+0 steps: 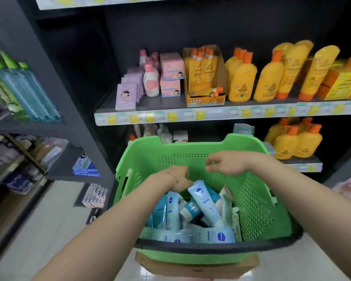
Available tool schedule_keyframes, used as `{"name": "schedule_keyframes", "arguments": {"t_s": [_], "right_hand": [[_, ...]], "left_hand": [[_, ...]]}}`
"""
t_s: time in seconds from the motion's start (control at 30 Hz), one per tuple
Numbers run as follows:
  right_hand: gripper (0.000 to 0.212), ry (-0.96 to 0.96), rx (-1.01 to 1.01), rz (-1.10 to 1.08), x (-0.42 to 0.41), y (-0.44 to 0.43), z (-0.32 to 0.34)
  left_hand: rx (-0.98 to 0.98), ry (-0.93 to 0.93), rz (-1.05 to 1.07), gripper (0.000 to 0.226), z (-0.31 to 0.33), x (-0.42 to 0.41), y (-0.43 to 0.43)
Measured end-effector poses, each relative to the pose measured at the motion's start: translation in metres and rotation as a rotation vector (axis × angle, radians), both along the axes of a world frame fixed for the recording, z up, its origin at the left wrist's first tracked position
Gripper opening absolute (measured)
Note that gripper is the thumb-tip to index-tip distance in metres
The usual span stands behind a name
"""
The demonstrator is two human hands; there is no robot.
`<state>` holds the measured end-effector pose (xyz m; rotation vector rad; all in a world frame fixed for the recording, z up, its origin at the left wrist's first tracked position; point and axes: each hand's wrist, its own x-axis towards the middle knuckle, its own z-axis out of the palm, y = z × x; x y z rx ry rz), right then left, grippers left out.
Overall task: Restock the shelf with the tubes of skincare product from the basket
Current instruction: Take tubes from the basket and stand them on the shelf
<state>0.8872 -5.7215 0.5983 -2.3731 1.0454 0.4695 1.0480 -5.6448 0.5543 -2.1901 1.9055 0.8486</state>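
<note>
The green basket [255, 199] stands at 6 o'clock in the view, below the shelf [190, 115], and it is full of pale blue tubes [171, 213] that lie across each other. One tube [205, 201] lies on top of the pile, its upper end pointing to 11 o'clock.

The left hand [178, 178] is down in the basket at this upper end. Its fingers curl downward and touch the tube, but the back of the hand hides them, so I cannot tell if they already pinch it. The right hand [227, 163] hovers over the far part of the basket, toward 1 o'clock from the left one. Its fingers are loosely curled and hold nothing.

The tubes are probably light, with a soft body that gives under pressure and a smooth, rather slippery skin. I judge the best hold is across the flat width near one end, or round the stiffer cap, with gentle force. The tubes lean on each other, so lifting one may disturb the others.
</note>
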Motion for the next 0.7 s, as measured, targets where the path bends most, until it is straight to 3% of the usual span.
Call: {"name": "schedule_keyframes", "arguments": {"t_s": [0.17, 0.33, 0.7], "right_hand": [[0.040, 0.039, 0.053, 0.080, 0.016, -0.022, -0.026], [0.036, 0.079, 0.093, 0.142, 0.028, -0.030, -0.054], [0.043, 0.149, 0.057, 0.128, 0.030, -0.036, -0.066]], "left_hand": [[0.119, 0.118, 0.108, 0.050, -0.047, -0.006, -0.032], [0.100, 0.195, 0.229, 0.059, -0.089, -0.008, -0.038], [-0.035, 0.352, 0.496, 0.017, -0.129, -0.023, -0.020]]}}
